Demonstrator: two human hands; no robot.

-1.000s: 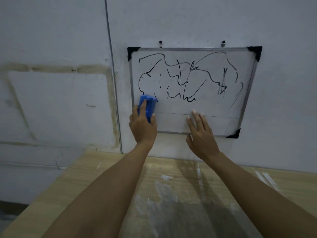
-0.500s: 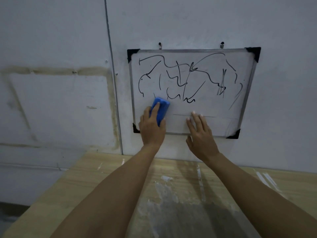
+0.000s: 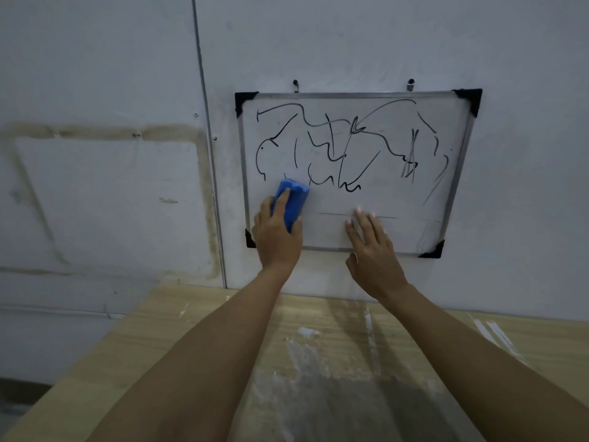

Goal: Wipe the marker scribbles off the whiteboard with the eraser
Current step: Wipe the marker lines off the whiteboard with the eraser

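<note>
Grey wall [image 3: 95, 59], whiteboard [image 3: 398, 199] hung above tabletop [image 3: 159, 346]. Left hand [image 3: 275, 231] fingers [image 3: 283, 199] clasp blue eraser [image 3: 294, 194] at scribbles [image 3: 350, 138], lower left; right hand [image 3: 374, 250] flat, released, prob. steadying board vs. swinging.

Both bare forearms reach forward and up. The left hand [image 3: 275, 234] grips the blue eraser [image 3: 298, 200]; the right hand [image 3: 373, 250] lies flat, fingers [image 3: 366, 223] spread.

No legible writing, only whiteboard [image 3: 398, 193] scribbles [image 3: 354, 126]
</note>
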